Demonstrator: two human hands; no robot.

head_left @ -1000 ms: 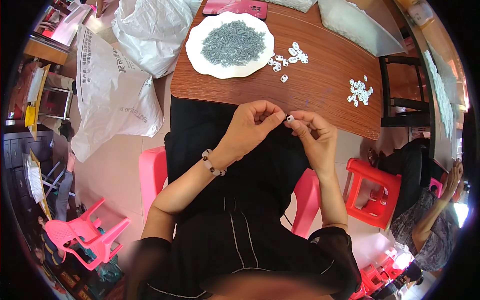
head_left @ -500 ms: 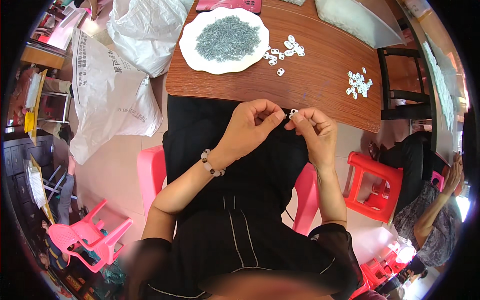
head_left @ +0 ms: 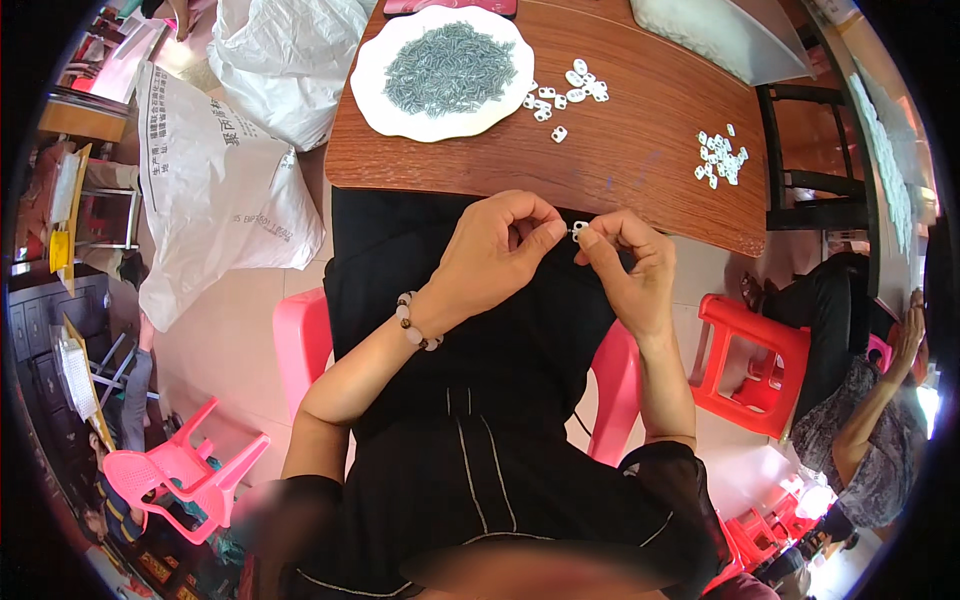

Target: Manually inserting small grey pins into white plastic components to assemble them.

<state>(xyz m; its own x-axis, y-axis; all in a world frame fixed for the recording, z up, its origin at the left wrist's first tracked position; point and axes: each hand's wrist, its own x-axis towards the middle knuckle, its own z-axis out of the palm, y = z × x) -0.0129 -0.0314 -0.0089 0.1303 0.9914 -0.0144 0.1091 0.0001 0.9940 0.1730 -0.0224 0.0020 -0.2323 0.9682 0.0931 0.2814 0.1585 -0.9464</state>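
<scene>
On table, white plate (head_left: 385, 105): heap of small grey pins (head_left: 450, 68).
Left hand (head_left: 497, 250): fingers pinched together, contents unclear.
Right hand (head_left: 625, 265): pinches small white piece (head_left: 579, 229).

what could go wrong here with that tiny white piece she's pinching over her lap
1. The small white piece is held only by the fingertips of the left hand and right hand, over the black-clothed lap and off the table edge; a slip would likely drop it into the lap or onto the floor.
2. The loose white pieces lie near the table's right edge and might get knocked off.
</scene>
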